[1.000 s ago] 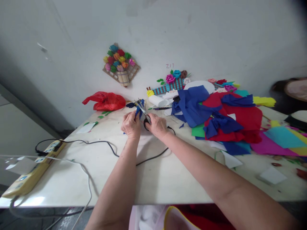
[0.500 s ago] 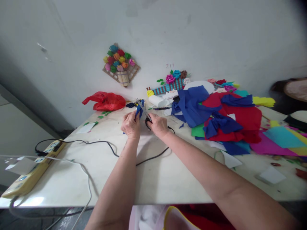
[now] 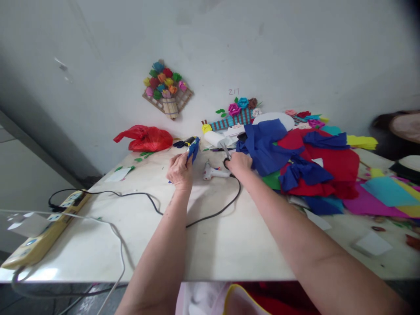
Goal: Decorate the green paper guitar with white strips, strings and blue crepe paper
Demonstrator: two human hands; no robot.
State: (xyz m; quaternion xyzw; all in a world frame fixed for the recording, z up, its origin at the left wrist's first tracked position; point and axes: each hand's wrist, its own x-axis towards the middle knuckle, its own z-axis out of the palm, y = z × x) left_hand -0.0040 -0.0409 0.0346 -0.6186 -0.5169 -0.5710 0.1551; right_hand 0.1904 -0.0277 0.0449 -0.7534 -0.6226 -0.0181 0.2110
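Note:
My left hand [image 3: 180, 171] is closed around a folded piece of blue crepe paper [image 3: 194, 149], which sticks up past the fingertips. In my right hand [image 3: 239, 163] are scissors [image 3: 226, 152], their blades pointing up and to the left, apart from the blue piece. That hand is by the left edge of a heap of blue crepe paper [image 3: 267, 142]. Between my two hands a white glue gun [image 3: 215, 172] lies on the table, its black cord curving toward me. The fingers of my right hand partly hide the scissor handles.
A red plastic bag [image 3: 147, 138] is at the back left. On the left edge lies a yellow power strip [image 3: 49, 227] with cables. Red crepe paper [image 3: 337, 162] and coloured sheets cover the right side. A paper flower bouquet [image 3: 169, 89] hangs on the wall.
My right hand has moved right with the scissors, away from the blue piece, uncovering the glue gun. My left hand stays in place, holding the piece.

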